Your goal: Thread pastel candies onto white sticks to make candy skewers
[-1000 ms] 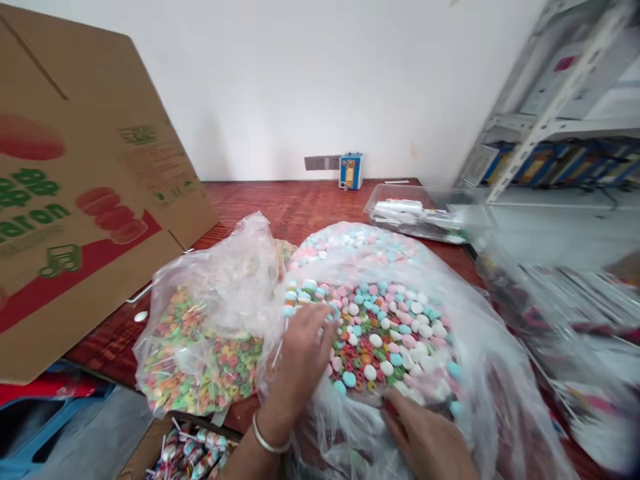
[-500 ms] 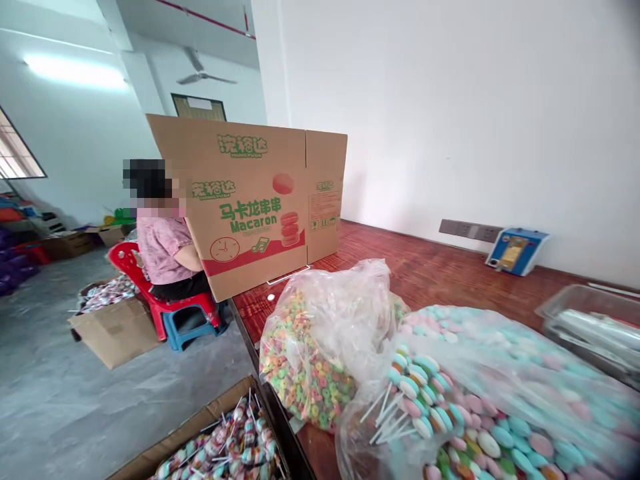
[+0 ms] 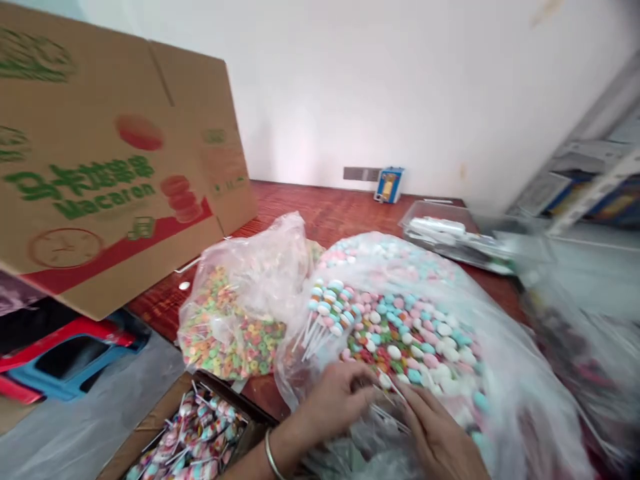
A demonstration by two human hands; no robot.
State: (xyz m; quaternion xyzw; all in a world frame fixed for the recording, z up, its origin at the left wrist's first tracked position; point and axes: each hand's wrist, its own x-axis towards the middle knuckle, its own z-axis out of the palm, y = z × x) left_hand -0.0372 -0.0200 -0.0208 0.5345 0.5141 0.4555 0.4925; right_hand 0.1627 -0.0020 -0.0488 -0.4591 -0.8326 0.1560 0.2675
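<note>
Both hands are over the near edge of a large clear plastic bag (image 3: 520, 393) of pink, white and blue candies. My left hand (image 3: 335, 403), with a bangle at the wrist, has its fingers curled and pinched; what they hold is hidden. To its right, my right hand (image 3: 435, 427) is closed around a few thin white sticks (image 3: 390, 419), blurred by motion. Loose pastel candies (image 3: 425, 340) and green and brown gummy pieces lie just beyond the fingers. A bundle of candy skewers (image 3: 330, 307) on white sticks rests on the bag, left of the loose candies.
Left stands a bag of colourful ring candies (image 3: 235, 333). A carton of wrapped candy sticks (image 3: 195, 433) sits below the table's left edge. A large cardboard box (image 3: 115, 180) rises behind. Toward the right are a clear plastic tub (image 3: 440, 227) and a shelf (image 3: 590, 193); a blue device (image 3: 389, 185) stands by the wall.
The view has turned right and downward. Both my hands have come into sight at the bottom, over the candy bag. The seated person has nearly left the view.
</note>
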